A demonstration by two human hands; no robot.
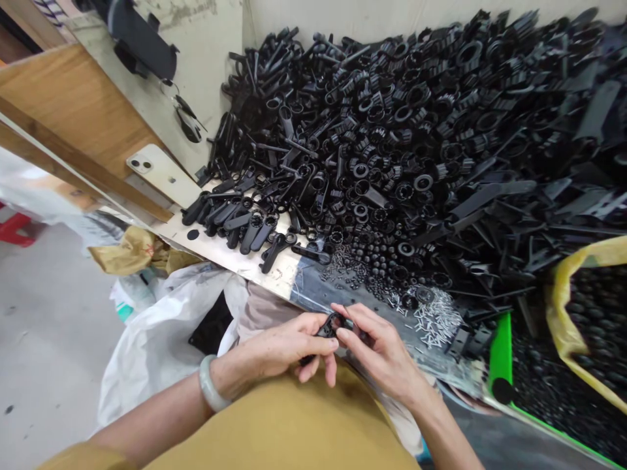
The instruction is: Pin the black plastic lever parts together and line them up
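Note:
In front of my body, my left hand (294,346) is closed around a black plastic handle part (331,325) with a round ring-shaped end. My right hand (385,349) pinches the same ring end between thumb and fingers. Some dark material also shows beneath the right fingers, but what it is cannot be made out. Just beyond the hands, along the bench edge, lie small black balls (385,258), tiny dark pieces (343,267) and a heap of silver screws or pins (435,316). Similar ringed handle parts (252,232) lie together to the left.
A huge pile of black plastic parts (372,117) covers the bench. A white phone (161,175) leans at the left by a wooden board (93,111). At the right are a yellow-rimmed bag (563,313) and a green strip (500,352). A white sack (142,365) hangs below.

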